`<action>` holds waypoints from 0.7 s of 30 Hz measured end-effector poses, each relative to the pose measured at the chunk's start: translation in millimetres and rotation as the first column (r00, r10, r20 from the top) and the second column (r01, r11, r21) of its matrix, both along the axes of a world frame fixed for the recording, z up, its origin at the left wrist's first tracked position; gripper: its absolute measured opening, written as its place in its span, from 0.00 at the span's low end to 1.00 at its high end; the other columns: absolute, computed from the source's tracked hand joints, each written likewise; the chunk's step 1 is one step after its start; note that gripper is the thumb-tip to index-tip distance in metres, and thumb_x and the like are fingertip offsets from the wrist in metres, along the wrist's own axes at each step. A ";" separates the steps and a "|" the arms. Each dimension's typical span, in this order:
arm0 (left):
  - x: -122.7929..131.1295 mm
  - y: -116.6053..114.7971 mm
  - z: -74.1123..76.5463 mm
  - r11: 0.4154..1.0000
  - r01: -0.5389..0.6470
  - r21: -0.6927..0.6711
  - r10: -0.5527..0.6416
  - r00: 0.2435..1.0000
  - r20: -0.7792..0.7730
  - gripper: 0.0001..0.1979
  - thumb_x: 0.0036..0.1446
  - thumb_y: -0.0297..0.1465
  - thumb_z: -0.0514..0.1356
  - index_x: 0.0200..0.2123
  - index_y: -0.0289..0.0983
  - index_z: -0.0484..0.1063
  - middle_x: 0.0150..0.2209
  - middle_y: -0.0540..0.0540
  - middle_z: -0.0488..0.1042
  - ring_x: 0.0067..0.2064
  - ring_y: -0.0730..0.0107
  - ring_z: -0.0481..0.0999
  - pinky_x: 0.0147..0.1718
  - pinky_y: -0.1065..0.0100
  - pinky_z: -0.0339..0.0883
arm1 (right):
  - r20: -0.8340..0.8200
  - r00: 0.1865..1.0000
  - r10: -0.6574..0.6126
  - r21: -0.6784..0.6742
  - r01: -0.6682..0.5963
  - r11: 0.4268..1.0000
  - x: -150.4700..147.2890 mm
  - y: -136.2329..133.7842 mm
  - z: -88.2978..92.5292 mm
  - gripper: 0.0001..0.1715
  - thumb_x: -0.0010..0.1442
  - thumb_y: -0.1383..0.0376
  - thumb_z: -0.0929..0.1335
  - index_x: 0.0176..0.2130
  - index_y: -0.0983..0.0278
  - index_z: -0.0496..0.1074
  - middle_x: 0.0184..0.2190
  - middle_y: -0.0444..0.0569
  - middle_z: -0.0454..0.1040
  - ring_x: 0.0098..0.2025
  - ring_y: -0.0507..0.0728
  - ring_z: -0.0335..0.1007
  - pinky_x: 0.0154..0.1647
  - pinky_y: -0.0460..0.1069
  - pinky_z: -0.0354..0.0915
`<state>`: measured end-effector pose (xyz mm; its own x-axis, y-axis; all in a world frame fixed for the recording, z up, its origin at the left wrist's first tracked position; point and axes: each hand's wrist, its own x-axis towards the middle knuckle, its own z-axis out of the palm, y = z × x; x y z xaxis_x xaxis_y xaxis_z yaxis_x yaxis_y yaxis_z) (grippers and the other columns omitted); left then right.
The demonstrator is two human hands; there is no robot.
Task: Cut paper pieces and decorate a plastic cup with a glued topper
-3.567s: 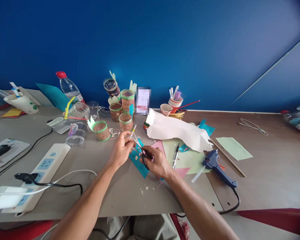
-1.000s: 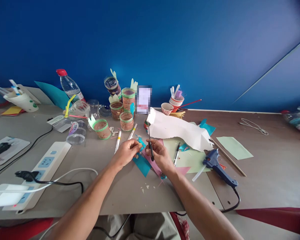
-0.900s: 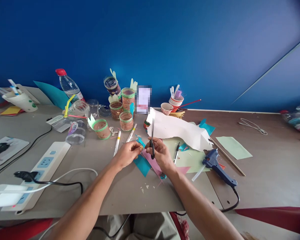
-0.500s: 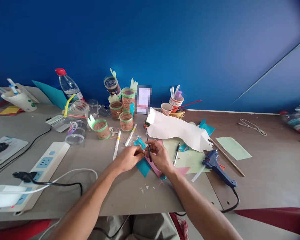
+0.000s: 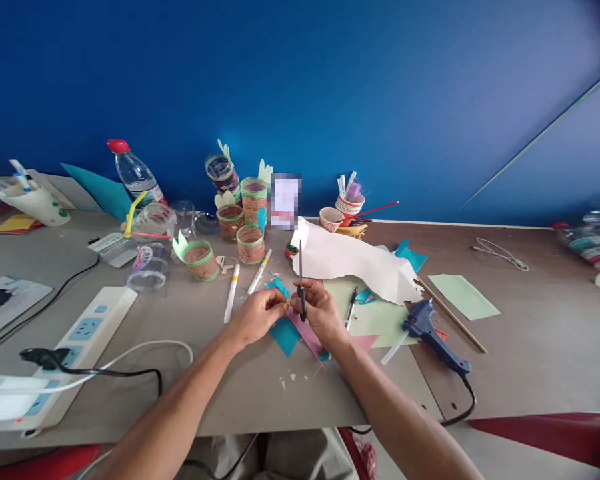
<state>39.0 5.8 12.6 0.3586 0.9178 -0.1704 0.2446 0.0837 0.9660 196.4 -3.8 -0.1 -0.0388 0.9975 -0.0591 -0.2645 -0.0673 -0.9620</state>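
Grey desktop [image 5: 250, 393] runs across the view, its near edge just above the seated person's lap [image 5: 290, 457]. Closest in lie a few white paper snips [image 5: 293, 377], with open room around them for the wrists to turn. A long white power strip with blue sockets [image 5: 116, 308] bounds that room on the left, a dark blue plastic glue gun [image 5: 424, 325] on the right.

Between these, the left hand [image 5: 256, 313] pinches thumb and forefinger nearly together on a tiny pale scrap [image 5: 287, 303], too small to identify. Close beside it, the right hand [image 5: 323, 312] curls around black-handled metal scissors [image 5: 302, 300], blades together, pointing away.

The step appears to be fingering the scrap; the next move seems to call for a steady pinch, minding the raised points. Under the hands lie teal paper [image 5: 286, 341] and pink paper [image 5: 306, 333].

Farther off come two white markers [image 5: 231, 297], a torn-edged white sheet [image 5: 355, 260], brown-wrapped jars with green rims [image 5: 251, 248], then a plain blue wall [image 5: 330, 87].
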 end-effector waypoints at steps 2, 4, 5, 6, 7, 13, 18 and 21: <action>-0.1 1.6 2.5 0.996 -0.084 -0.027 0.086 0.993 0.078 0.11 0.51 0.38 0.61 0.26 0.36 0.68 0.21 0.54 0.65 0.22 0.77 0.61 0.22 0.72 0.54 | 0.037 0.998 -0.048 0.043 0.046 0.998 0.7 -0.8 -0.6 0.20 0.47 0.63 0.71 0.41 0.62 0.68 0.21 0.38 0.68 0.23 0.49 0.62 0.26 0.46 0.61; -1.1 3.7 4.7 0.983 -0.175 -0.061 0.183 0.968 0.172 0.12 0.51 0.39 0.62 0.26 0.36 0.69 0.21 0.54 0.65 0.22 0.78 0.61 0.22 0.73 0.55 | 0.111 0.991 -0.072 0.103 0.060 0.993 1.6 -2.4 -2.2 0.18 0.49 0.63 0.70 0.42 0.62 0.68 0.21 0.39 0.67 0.24 0.50 0.61 0.26 0.46 0.60; -1.8 4.6 5.3 0.975 -0.210 -0.072 0.221 0.951 0.216 0.12 0.50 0.40 0.62 0.27 0.35 0.69 0.21 0.54 0.66 0.22 0.78 0.61 0.22 0.74 0.56 | 0.168 0.984 -0.065 0.137 0.042 0.990 1.8 -3.7 -3.2 0.16 0.50 0.63 0.69 0.41 0.62 0.69 0.22 0.39 0.67 0.24 0.50 0.61 0.26 0.46 0.59; -2.5 5.3 5.7 0.969 -0.234 -0.078 0.246 0.934 0.257 0.13 0.50 0.40 0.63 0.27 0.35 0.70 0.21 0.54 0.66 0.22 0.79 0.62 0.22 0.74 0.56 | 0.231 0.972 -0.053 0.170 0.013 0.985 1.6 -5.2 -4.1 0.15 0.51 0.64 0.69 0.41 0.62 0.70 0.22 0.40 0.67 0.25 0.50 0.61 0.27 0.46 0.59; -3.0 5.7 5.7 0.965 -0.248 -0.082 0.261 0.921 0.290 0.13 0.50 0.39 0.63 0.28 0.35 0.70 0.21 0.54 0.67 0.22 0.79 0.62 0.22 0.74 0.56 | 0.295 0.955 -0.036 0.198 -0.024 0.980 1.1 -6.9 -4.7 0.14 0.51 0.65 0.68 0.41 0.63 0.71 0.24 0.41 0.67 0.26 0.51 0.61 0.27 0.47 0.60; -3.2 5.4 4.4 0.955 -0.281 -0.098 0.297 0.889 0.348 0.10 0.49 0.36 0.63 0.28 0.35 0.70 0.22 0.54 0.69 0.22 0.81 0.63 0.23 0.75 0.57 | 0.533 0.846 -0.007 0.233 -0.139 0.963 -5.6 -16.2 -1.7 0.16 0.51 0.65 0.67 0.42 0.65 0.71 0.26 0.44 0.69 0.28 0.52 0.62 0.31 0.48 0.61; -1.2 4.9 5.3 0.958 -0.274 -0.080 0.285 0.896 0.342 0.08 0.49 0.34 0.63 0.26 0.35 0.69 0.21 0.54 0.68 0.21 0.80 0.63 0.22 0.75 0.56 | 0.601 0.799 -0.003 0.241 -0.177 0.954 -7.0 -17.4 2.1 0.17 0.51 0.64 0.66 0.42 0.65 0.72 0.27 0.44 0.71 0.27 0.52 0.62 0.30 0.48 0.61; -0.3 4.7 5.8 0.959 -0.275 -0.070 0.283 0.901 0.328 0.09 0.48 0.35 0.63 0.26 0.35 0.69 0.20 0.54 0.67 0.21 0.80 0.63 0.22 0.75 0.56 | 0.607 0.795 -0.004 0.245 -0.182 0.952 -7.1 -17.2 0.7 0.17 0.51 0.64 0.66 0.42 0.65 0.72 0.27 0.45 0.72 0.27 0.52 0.62 0.31 0.48 0.61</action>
